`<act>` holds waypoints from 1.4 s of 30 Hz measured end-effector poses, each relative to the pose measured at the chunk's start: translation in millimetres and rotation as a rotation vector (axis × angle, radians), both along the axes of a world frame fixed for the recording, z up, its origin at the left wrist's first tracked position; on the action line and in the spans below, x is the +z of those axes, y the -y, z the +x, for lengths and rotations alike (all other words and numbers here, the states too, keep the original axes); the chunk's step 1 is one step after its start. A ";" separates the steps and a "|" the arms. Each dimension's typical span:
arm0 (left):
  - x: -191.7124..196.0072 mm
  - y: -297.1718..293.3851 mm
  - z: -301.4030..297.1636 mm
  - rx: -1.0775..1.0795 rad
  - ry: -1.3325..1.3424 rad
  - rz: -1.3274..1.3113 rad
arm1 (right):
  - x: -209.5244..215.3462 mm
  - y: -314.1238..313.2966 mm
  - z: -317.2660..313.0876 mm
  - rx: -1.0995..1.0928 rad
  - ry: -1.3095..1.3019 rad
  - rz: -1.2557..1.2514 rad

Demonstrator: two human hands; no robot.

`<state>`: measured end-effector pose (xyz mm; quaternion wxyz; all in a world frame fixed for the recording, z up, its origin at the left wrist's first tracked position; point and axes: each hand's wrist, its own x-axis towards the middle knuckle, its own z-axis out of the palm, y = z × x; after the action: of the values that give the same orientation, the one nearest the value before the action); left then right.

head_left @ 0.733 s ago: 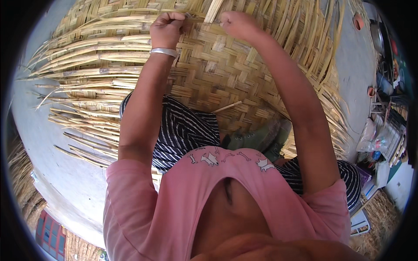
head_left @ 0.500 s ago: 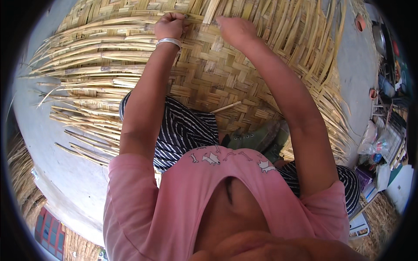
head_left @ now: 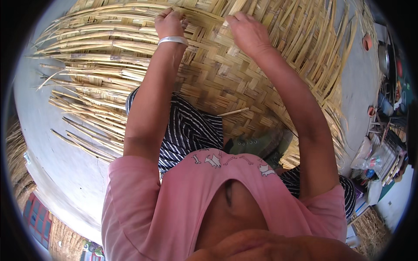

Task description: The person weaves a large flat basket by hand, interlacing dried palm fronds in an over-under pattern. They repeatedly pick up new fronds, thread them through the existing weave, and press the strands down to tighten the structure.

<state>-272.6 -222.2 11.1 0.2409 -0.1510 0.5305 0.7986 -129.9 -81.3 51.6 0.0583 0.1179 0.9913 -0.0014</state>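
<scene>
A large mat [head_left: 230,74] of flat, yellowish split bamboo strips lies woven in front of me, with long loose ends fanning out left and right. My left hand [head_left: 170,24], a silvery bangle at its wrist, is closed over strips at the far side of the weave, its fingers curled. Across a short gap, my right hand [head_left: 249,34] is closed, thumb and fingertips pinching a pale bamboo strip [head_left: 237,7] that runs away from me. A short strip end [head_left: 235,112] sticks up nearer my knees. The undersides of both hands' fingertips are hidden.
My striped trouser leg [head_left: 191,130] and green shoes [head_left: 257,145] are at the mat's near edge. Grey floor [head_left: 65,143] borders it on the left. Clay pots [head_left: 367,42], a wire rack [head_left: 387,163] and plastic bags stand at right. Straw is heaped at lower left.
My right hand has shifted slightly right and nearer, its fingers now closed at the pale strip. My left hand has moved slightly farther away. The whole view has tilted a little.
</scene>
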 end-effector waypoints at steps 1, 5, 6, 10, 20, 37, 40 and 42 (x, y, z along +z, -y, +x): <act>2.5 -4.3 -0.1 0.043 0.045 0.029 | -10.9 1.4 -2.2 0.025 -0.107 0.017; -11.7 -3.6 -19.2 -0.044 0.144 0.135 | -46.0 27.0 -6.8 0.031 -0.214 0.086; -14.5 -6.3 -21.4 -0.053 0.185 0.135 | -55.4 29.9 -4.9 0.009 -0.237 0.064; 17.4 -17.3 -8.0 -0.146 0.002 0.027 | -59.0 38.3 -4.9 -0.065 -0.235 -0.013; 15.7 19.9 -7.8 -0.831 -1.020 -1.104 | -64.3 67.3 23.5 -0.156 -0.240 -0.088; 16.4 4.7 -13.5 -0.845 -1.423 -1.259 | -55.4 32.1 58.9 -0.408 -0.385 -0.056; 29.0 3.6 -9.7 -0.726 -1.429 -1.298 | -43.4 12.7 58.3 -0.390 -0.374 -0.098; 30.8 4.4 -10.0 -0.714 -1.448 -1.338 | -43.6 1.0 58.4 -0.297 -0.361 -0.091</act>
<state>-282.6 -226.7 42.0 -0.0452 0.4259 0.8951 0.1243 -71.5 -82.3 8.1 -0.1155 0.2576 0.9564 -0.0755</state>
